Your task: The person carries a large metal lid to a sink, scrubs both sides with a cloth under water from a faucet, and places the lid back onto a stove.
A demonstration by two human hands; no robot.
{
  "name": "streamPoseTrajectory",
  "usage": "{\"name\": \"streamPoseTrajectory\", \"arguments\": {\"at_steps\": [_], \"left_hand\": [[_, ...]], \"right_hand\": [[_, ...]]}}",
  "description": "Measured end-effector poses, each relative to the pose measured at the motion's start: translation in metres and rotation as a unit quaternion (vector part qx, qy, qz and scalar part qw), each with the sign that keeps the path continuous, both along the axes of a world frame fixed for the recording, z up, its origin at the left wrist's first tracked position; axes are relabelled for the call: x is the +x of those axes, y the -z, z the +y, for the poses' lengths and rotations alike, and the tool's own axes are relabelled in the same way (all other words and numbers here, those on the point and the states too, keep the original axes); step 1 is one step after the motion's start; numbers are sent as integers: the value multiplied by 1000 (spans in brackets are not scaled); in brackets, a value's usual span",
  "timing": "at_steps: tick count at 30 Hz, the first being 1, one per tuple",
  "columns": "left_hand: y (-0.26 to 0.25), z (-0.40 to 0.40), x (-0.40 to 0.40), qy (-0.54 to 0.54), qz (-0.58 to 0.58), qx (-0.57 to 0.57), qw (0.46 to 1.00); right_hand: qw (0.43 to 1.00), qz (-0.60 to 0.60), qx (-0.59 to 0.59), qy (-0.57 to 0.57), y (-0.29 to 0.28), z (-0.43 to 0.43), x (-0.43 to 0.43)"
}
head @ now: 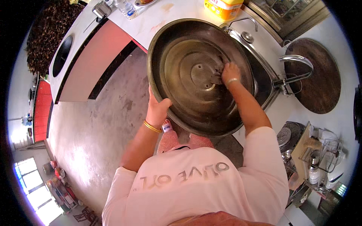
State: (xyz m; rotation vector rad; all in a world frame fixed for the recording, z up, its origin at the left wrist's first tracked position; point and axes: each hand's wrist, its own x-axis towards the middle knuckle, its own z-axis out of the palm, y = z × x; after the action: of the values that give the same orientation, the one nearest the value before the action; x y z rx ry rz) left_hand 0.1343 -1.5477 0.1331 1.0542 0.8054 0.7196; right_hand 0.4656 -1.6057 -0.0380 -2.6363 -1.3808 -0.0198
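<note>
A large round metal basin [181, 96] is held tilted before me, its hollow side towards me. My left hand [158, 108] grips its lower left rim, the thumb over the edge and the fingers hidden behind. Inside the basin, right of the middle, my right hand [231, 73] is closed on a dark, crumpled cloth or scouring pad [216, 78] against the metal. Its exact kind is unclear. The basin's right side overlaps the sink [264, 82], hiding part of it.
A chrome faucet [297, 60] arches by the sink, near a round wooden board [312, 82] against the wall. Behind the basin are a yellow jug [223, 10] and a plastic bottle [126, 10]. A metal pot [101, 10] stands on the counter [152, 17]. A wire rack [325, 158] stands at right.
</note>
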Motion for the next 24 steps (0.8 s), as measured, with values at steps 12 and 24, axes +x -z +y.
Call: {"name": "streamPoseTrajectory", "arguments": {"at_steps": [12,24], "left_hand": [[-10,-11,12,8,70,8,997],[10,-7,-4,-1,44,44,998]], "right_hand": [[954,150,200,-167,-72,107,-90],[826,270,304,-391,-64,12,-158]]}}
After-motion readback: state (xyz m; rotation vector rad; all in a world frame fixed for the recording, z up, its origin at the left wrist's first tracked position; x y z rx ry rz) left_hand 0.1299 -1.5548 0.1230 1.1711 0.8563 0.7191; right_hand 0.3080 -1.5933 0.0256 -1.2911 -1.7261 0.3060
